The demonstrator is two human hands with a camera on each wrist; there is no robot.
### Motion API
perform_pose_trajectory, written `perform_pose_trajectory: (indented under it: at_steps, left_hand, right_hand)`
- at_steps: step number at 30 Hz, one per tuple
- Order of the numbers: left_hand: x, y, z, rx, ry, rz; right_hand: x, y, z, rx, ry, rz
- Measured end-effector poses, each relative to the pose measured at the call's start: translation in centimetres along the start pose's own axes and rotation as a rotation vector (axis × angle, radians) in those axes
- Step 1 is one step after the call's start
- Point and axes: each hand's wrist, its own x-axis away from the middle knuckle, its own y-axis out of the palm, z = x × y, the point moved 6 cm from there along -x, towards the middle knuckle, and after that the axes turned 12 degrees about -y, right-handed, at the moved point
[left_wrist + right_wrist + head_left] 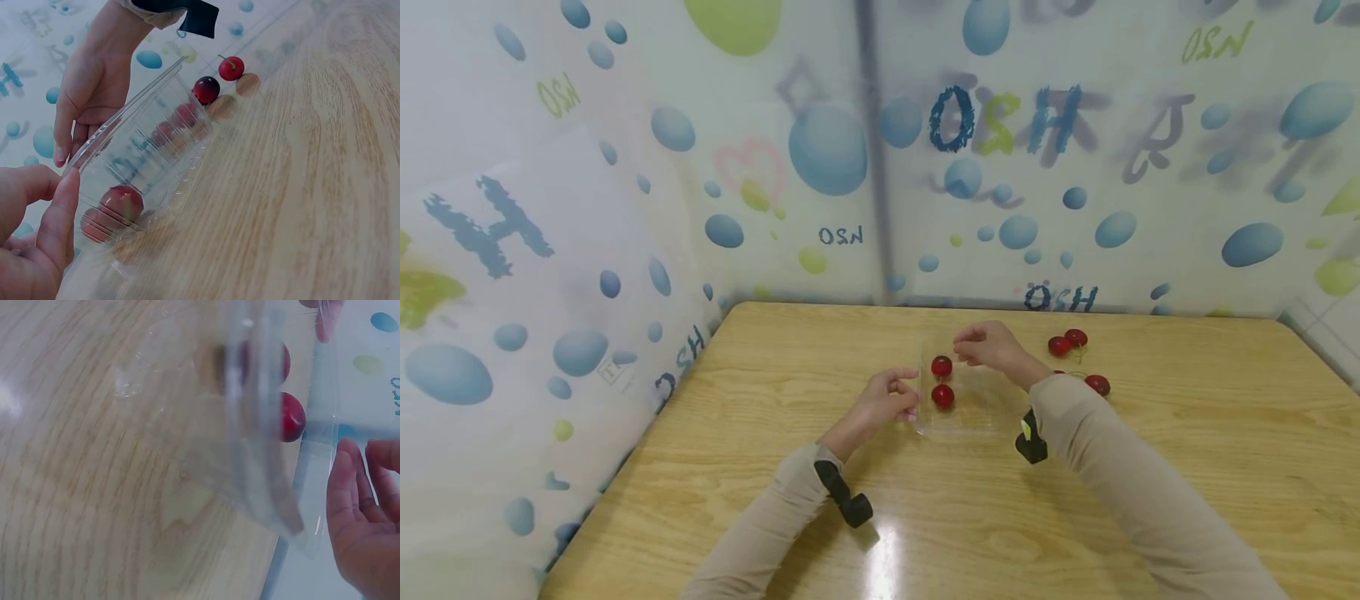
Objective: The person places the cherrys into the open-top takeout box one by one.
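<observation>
A clear plastic box stands open on the wooden table, with two dark red cherries inside, along its left wall. At that left side is my left hand; its thumb and index finger pinch the rim in the left wrist view. Over the box's far side hovers my right hand, fingers loosely bent. A gap shows between its thumb and index fingertip in the right wrist view, with nothing held there.
Right of the box lie a pair of cherries and another cherry with a stem. One more is mostly hidden by the right sleeve. A patterned wall covering borders the table's far edge.
</observation>
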Motion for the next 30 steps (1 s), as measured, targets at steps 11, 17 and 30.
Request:
perform_pose_trajectory:
  at_steps: [11,17,30]
  left_hand:
    - [0.0,0.1,0.0,0.000,0.005,-0.014]
    - [0.5,0.3,0.3,0.004,0.007,-0.018]
    - [0.2,0.1,0.1,0.002,-0.004,-0.014]
  right_hand:
    - [0.3,-1.3,-0.2,-0.033,0.001,0.012]
    - [0.9,-2.4,-0.7,-0.045,-0.016,-0.009]
    - [2.4,-4.1,-1.8,-0.022,-0.051,-0.013]
